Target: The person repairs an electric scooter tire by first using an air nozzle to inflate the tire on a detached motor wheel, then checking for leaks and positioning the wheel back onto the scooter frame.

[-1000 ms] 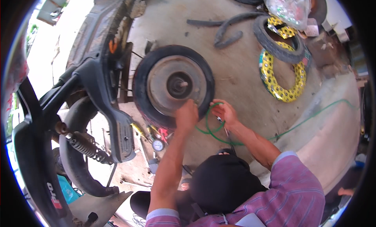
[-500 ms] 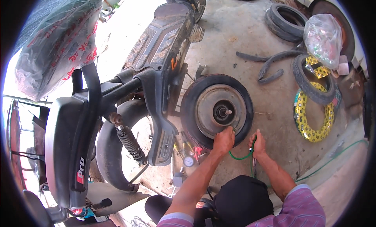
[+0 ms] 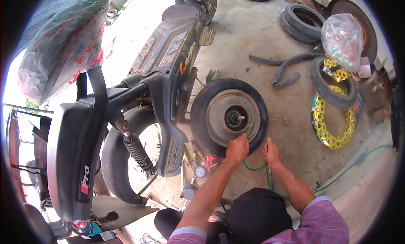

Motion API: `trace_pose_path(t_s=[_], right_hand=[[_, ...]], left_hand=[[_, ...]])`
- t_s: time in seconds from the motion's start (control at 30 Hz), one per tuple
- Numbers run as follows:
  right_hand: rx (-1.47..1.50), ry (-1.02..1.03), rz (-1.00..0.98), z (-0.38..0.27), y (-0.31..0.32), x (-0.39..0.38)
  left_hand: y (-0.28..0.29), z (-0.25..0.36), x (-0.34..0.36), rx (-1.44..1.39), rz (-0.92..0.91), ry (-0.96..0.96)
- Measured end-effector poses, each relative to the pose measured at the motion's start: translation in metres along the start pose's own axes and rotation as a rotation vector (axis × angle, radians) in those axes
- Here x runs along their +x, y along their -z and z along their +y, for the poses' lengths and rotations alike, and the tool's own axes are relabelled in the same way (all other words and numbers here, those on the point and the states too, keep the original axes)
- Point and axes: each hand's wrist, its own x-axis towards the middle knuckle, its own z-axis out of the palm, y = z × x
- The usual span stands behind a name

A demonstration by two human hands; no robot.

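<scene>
Scooter point(image 3: 145, 54) crowds your left, wheel point(image 3: 219, 122) sits hub-up dead ahead, yellow-wrapped ring point(image 3: 333, 140) and green hose point(image 3: 254, 169) off right, your left hand point(image 3: 238, 148) clenched at the wheel, can't tell on what, right hand point(image 3: 271, 154) gripping that hose, gauge point(image 3: 200, 172) nearby

Reaches forward with two bare arms, slanting the bare left forearm point(image 3: 209, 189) rightward and the bare right forearm point(image 3: 293, 184) leftward, converging at the hands. Holds the bare left hand point(image 3: 237, 148) curled in a close grip, back turned upward, slightly farther forward. Holds the bare right hand point(image 3: 271, 152) with fingers folded inward, near the left yet apart.
</scene>
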Motion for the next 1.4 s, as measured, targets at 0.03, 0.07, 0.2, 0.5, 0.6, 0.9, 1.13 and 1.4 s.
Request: trace_pose_path(t_s=[0.03, 0.07, 0.2, 0.5, 0.6, 0.9, 1.13, 1.4], right_hand=[[0.007, 0.005, 0.002, 0.000, -0.001, -0.001], [0.007, 0.007, 0.000, 0.000, -0.001, -0.003], [-0.085, 0.056, 0.011, 0.004, 0.004, -0.008], [-0.338, 0.281, 0.041, 0.010, -0.001, -0.017], [-0.396, 0.341, 0.013, 0.009, 0.001, -0.018], [-0.292, 0.276, -0.006, 0.000, -0.006, -0.027], [-0.219, 0.193, -0.062, -0.003, -0.012, -0.036], [-0.345, 0.273, -0.103, -0.010, -0.029, -0.037]], left_hand=[[0.001, 0.000, -0.001, 0.013, -0.006, 0.006], [0.002, 0.000, -0.001, 0.026, -0.012, 0.013], [0.001, 0.004, -0.001, 0.069, -0.031, 0.032], [0.005, 0.012, -0.003, 0.114, -0.080, 0.087], [0.007, 0.020, -0.005, 0.140, -0.122, 0.169], [0.009, 0.001, -0.001, -0.007, -0.144, 0.282], [0.017, -0.012, -0.021, -0.242, -0.080, 0.281], [0.050, -0.033, -0.065, -0.458, -0.050, 0.322]])
